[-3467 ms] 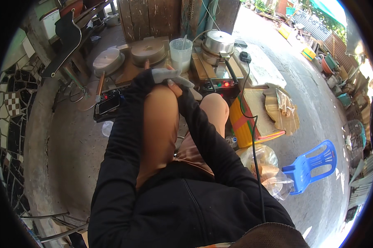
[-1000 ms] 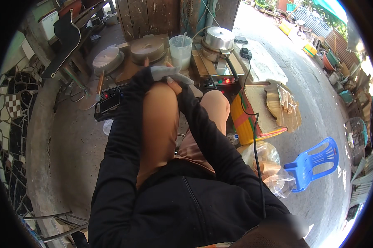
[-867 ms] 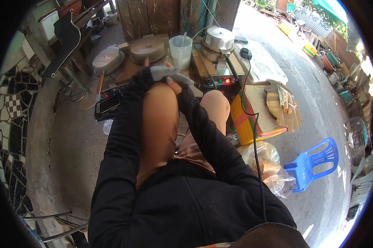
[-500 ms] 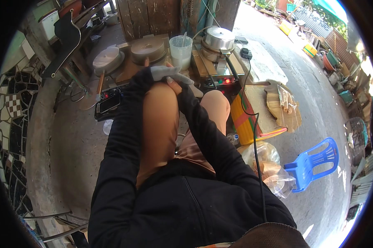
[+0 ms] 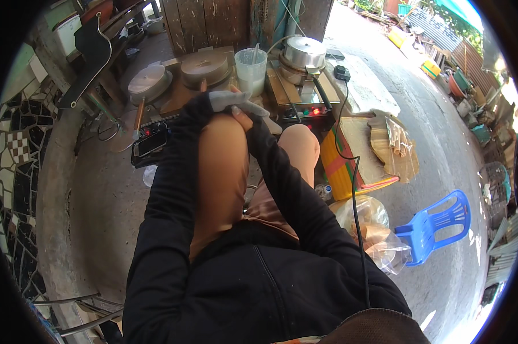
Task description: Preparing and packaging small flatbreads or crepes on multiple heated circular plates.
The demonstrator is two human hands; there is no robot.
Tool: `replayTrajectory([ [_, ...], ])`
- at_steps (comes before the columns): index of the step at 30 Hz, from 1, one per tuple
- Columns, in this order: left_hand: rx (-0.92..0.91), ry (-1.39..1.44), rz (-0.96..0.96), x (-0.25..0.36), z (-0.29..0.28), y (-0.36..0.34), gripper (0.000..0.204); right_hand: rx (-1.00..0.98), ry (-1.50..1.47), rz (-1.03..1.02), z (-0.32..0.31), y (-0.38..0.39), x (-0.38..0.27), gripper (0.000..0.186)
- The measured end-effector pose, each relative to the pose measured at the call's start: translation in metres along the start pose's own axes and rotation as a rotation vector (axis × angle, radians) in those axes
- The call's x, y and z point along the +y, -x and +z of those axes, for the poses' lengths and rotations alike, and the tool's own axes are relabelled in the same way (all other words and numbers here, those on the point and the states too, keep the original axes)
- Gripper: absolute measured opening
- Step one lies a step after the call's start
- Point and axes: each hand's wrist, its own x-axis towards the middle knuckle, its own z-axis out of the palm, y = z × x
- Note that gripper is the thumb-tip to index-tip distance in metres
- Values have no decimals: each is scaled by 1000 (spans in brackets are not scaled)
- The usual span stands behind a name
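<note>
Over my left knee point(image 5: 224, 135) my two hands lie together. A pale grey glove covers my left hand point(image 5: 227, 101); its fingers stretch out toward the right, with nothing seen in them. My right hand point(image 5: 243, 118) is pressed against the left one, thumb on the near side and a fingertip showing beyond the glove, so it appears wrapped round the left hand; most of its fingers are hidden. Just past the hands stands a translucent plastic pitcher point(image 5: 251, 71) with pale liquid and a utensil handle sticking out.
Two round lidded pans point(image 5: 146, 82) point(image 5: 204, 67) are at the far left. A silver-lidded cooker point(image 5: 305, 54) with a black handle and red lights stands right of the pitcher. Nearer are a striped box point(image 5: 351, 163), rolled wafers point(image 5: 398, 143), a plastic bag point(image 5: 379, 235) and a blue chair point(image 5: 437, 226). A black cable point(image 5: 356, 212) hangs across.
</note>
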Motion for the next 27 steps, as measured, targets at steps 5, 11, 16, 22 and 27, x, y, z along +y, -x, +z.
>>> replayTrajectory([
  [5, 155, -159, 34, -10, 13, -1, 59, -11, 3, -16, -4, -2, 4, 53],
  [11, 557, -975, 18, -24, 41, -12, 61, 7, 12, -9, -5, 0, 2, 52],
  [16, 622, -914, 281, 12, -17, 7, 63, 1, 24, -12, 1, -1, 3, 51],
  [22, 551, -835, 183, -6, 5, -10, 62, 33, 47, -13, -9, 2, 1, 52],
  [27, 740, -1064, 158, -53, 65, -18, 61, 20, 31, -33, -4, -1, 5, 53],
])
